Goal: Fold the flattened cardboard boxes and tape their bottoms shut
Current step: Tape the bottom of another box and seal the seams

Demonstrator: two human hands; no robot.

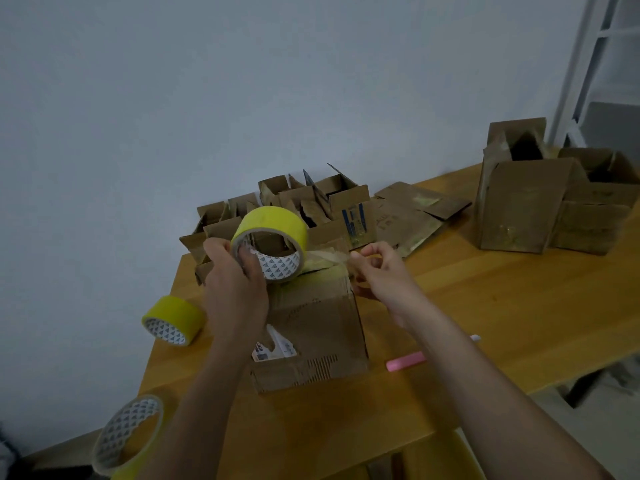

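Observation:
A folded cardboard box (315,327) stands on the wooden table (502,306) right in front of me, its closed flaps facing up. My left hand (235,282) grips a yellow tape roll (273,233) above the box's far left corner, fingers through the core. A clear strip of tape (325,258) runs from the roll to the right. My right hand (374,268) pinches the free end of that strip over the box's far right corner.
Several folded boxes (287,209) crowd the table's far left. A flattened box (412,216) lies behind, with taller boxes (526,206) at the right. Two spare tape rolls sit at the left edge (173,320) and bottom left (128,434). A pink cutter (405,361) lies beside the box.

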